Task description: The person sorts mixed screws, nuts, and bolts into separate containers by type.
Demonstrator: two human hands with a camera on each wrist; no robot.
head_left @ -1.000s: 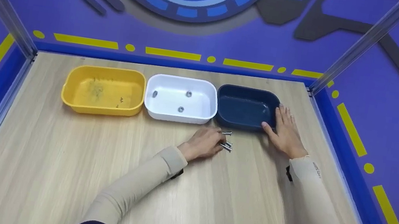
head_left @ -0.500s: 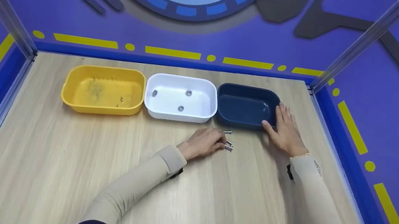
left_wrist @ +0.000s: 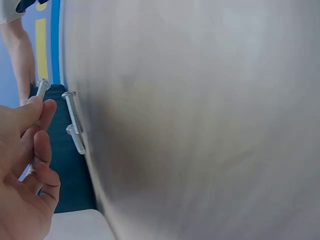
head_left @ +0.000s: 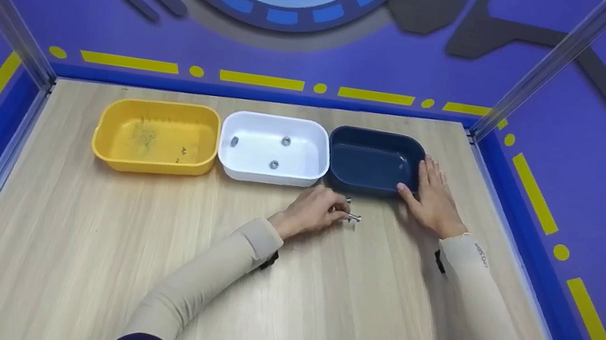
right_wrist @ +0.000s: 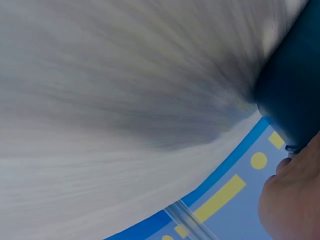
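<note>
My left hand [head_left: 313,213] is low over the table in front of the gap between the white and dark trays. Its thumb and index finger pinch a metal bolt [left_wrist: 43,89], head outward, in the left wrist view. Beyond the fingertips are two more bolts [left_wrist: 74,112] close together, by the dark tray's lower edge. From the head view, bolt ends [head_left: 354,217] show beside the fingertips; the hand hides the rest. My right hand [head_left: 434,203] rests against the dark blue tray [head_left: 371,191], fingers straight along its right side, thumb at the front rim.
Left of the dark tray stands a white tray [head_left: 272,179] holding three metal nuts. A yellow tray [head_left: 155,168] with several tiny dark bits stands farther left. Purple walls enclose the wooden table [head_left: 89,258] at the back and sides.
The left fingers shift slightly, and the bolt ends beside them move a little right and spread differently. The right hand stays against the dark tray.
</note>
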